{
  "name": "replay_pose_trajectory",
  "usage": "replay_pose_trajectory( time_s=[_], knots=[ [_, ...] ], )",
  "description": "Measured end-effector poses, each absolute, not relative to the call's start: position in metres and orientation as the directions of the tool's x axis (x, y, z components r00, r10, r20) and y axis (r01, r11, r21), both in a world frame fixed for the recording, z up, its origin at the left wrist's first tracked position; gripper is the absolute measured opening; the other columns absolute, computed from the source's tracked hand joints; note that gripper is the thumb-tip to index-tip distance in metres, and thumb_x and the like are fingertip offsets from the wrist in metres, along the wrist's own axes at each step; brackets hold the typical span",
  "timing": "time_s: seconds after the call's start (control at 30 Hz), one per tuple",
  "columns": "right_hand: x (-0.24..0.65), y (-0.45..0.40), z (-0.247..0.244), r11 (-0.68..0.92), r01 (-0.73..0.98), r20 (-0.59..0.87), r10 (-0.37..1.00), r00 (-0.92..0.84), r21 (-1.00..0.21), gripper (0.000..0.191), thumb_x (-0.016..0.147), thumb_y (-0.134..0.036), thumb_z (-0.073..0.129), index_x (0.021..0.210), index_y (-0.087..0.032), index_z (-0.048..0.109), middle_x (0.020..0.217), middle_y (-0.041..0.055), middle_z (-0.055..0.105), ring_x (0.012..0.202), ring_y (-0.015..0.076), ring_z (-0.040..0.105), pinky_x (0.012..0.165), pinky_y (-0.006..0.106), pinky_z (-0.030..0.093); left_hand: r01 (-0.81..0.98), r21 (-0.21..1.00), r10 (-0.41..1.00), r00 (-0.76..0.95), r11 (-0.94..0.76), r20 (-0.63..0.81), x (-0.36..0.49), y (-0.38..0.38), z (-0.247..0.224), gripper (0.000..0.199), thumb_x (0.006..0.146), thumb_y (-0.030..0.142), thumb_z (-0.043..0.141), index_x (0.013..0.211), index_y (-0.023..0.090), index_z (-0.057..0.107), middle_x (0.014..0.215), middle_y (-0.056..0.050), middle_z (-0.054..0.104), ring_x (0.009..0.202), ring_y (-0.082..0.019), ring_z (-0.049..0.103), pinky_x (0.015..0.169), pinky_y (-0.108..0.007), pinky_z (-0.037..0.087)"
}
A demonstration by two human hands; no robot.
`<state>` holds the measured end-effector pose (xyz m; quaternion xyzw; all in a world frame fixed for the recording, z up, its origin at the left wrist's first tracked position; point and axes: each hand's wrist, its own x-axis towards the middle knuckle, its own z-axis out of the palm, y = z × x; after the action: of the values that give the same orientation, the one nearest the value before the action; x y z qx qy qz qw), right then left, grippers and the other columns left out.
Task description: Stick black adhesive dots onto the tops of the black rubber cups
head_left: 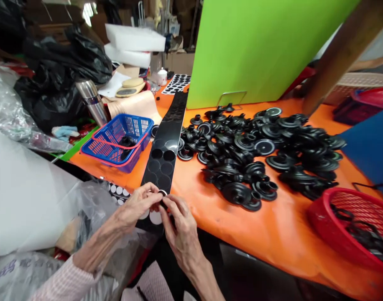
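Left hand (138, 205) and right hand (182, 234) pinch tight, fingertips together on a small pale-rimmed black disc (162, 195), right over the near end of a long glossy black punched strip (163, 154); a slipped pinch could send it rolling across the orange table (288, 238).

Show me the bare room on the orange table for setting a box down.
Bare orange tabletop runs along the front, between the pile of black rubber pieces and the red basket. A narrower patch lies between the pile and the black strip. It is crowded around the pile and where the blue basket sits beside the strip.
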<state>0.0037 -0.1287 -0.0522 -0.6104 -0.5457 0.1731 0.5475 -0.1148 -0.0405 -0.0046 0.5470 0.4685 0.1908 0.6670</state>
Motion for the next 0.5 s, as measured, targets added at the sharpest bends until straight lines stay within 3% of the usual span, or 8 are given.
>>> replay_pose_trajectory(
  time_s=[0.1, 0.2, 0.27, 0.33, 0.5],
  knots=[
    [0.012, -0.13, -0.052, 0.087, 0.206, 0.171, 0.881, 0.44, -0.975, 0.032, 0.085, -0.035, 0.061, 0.115, -0.023, 0.06, 0.116, 0.0099, 0.064, 0.101, 0.0213, 0.065, 0.082, 0.035, 0.057, 0.208, 0.911, 0.762, 0.5, 0.356, -0.411, -0.097, -0.034, -0.007, 0.024, 0.073, 0.037, 0.067, 0.077, 0.019, 0.052, 0.062, 0.003, 0.056, 0.059, -0.011, 0.054, 0.061, -0.023, 0.04],
    [0.031, -0.128, -0.053, -0.028, -0.062, -0.06, 0.791, 0.609, -0.998, 0.027, 0.085, -0.046, 0.059, 0.089, -0.019, 0.06, 0.083, 0.0038, 0.065, 0.074, 0.016, 0.064, 0.069, 0.029, 0.054, 0.344, 0.932, 0.737, 0.599, 0.116, -0.313, -0.075, -0.023, -0.005, 0.02, 0.078, 0.039, 0.061, 0.079, 0.019, 0.058, 0.065, -0.001, 0.06, 0.058, -0.015, 0.056, 0.06, -0.027, 0.041],
    [0.043, -0.126, -0.052, -0.023, -0.113, -0.097, 0.699, 0.708, -0.993, 0.032, 0.081, -0.05, 0.061, 0.077, -0.019, 0.056, 0.069, -0.0005, 0.059, 0.065, 0.0139, 0.058, 0.064, 0.027, 0.05, 0.41, 0.897, 0.803, 0.584, -0.166, -0.118, -0.053, -0.011, -0.003, 0.018, 0.08, 0.037, 0.061, 0.083, 0.02, 0.063, 0.079, -0.006, 0.064, 0.07, -0.02, 0.06, 0.07, -0.031, 0.044],
    [0.052, -0.127, -0.05, 0.012, -0.115, -0.082, 0.632, 0.77, -0.993, 0.033, 0.079, -0.052, 0.064, 0.078, -0.02, 0.056, 0.067, -0.0019, 0.056, 0.063, 0.0131, 0.054, 0.061, 0.025, 0.048, 0.427, 0.843, 0.858, 0.508, -0.326, 0.074, -0.025, 0.006, -0.003, 0.018, 0.08, 0.032, 0.062, 0.092, 0.02, 0.065, 0.098, -0.011, 0.064, 0.093, -0.027, 0.059, 0.089, -0.036, 0.04],
    [0.065, -0.144, -0.046, 0.008, -0.097, -0.062, 0.715, 0.696, -0.995, 0.029, 0.079, -0.05, 0.064, 0.08, -0.021, 0.06, 0.074, -0.0011, 0.055, 0.067, 0.0128, 0.053, 0.063, 0.024, 0.048, 0.422, 0.827, 0.863, 0.484, -0.372, 0.141, 0.034, 0.04, -0.025, 0.034, 0.079, 0.025, 0.06, 0.109, 0.011, 0.063, 0.116, -0.02, 0.058, 0.12, -0.039, 0.045, 0.106, -0.045, 0.025]
  ],
)
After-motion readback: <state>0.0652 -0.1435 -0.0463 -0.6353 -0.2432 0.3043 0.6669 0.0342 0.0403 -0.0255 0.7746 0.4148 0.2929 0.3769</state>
